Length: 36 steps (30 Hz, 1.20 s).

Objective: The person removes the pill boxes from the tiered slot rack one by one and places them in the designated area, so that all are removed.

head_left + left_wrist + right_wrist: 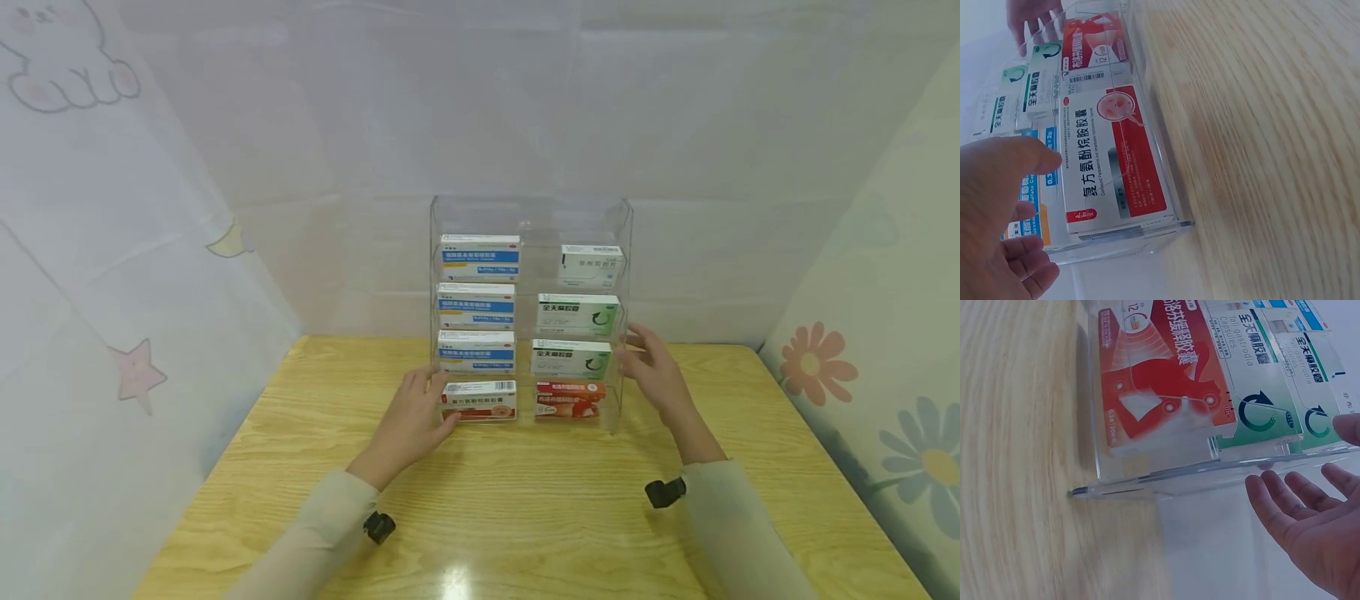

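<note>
A clear acrylic display rack of four tiers stands on the table, holding medicine boxes in two columns. My left hand is at its lower left side, thumb spread in front and the other fingers loosely bent by the side edge. Nearest to it is a white-and-red medicine box on the bottom tier. At the lower right side is my right hand, fingers extended along the outer side wall and thumb toward the front. Close by are a green-and-white capsule box and a red capsule box.
Blue-and-white boxes fill the three upper left tiers. Top right holds a white box, with another green-and-white box below it. The wooden table ends against a pale cloth backdrop.
</note>
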Available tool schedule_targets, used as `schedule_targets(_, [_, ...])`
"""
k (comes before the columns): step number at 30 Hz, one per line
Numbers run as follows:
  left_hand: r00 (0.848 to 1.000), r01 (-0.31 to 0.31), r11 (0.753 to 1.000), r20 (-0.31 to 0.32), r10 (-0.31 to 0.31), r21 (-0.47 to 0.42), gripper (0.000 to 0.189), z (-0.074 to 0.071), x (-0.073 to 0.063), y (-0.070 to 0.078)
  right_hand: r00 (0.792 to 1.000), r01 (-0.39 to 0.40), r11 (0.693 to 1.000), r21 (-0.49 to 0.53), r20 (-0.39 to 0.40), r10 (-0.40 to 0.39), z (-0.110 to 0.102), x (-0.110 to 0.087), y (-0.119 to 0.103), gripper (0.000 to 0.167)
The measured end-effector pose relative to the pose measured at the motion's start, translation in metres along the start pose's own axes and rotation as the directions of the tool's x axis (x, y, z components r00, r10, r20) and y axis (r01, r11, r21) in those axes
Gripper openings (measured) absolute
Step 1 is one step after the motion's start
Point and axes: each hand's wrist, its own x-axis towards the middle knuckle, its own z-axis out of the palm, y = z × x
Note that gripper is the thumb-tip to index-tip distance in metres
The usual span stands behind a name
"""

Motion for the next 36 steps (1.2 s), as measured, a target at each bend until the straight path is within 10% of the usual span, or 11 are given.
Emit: schedule_targets(36, [0.960,0.193,0.981,0.211,-0.182,-0.033,0.049,0.002,0.031,0.003,0.995,-0.049,0.998,-0.045,-0.086,0.045,0.012,0.004,0.015,0.061])
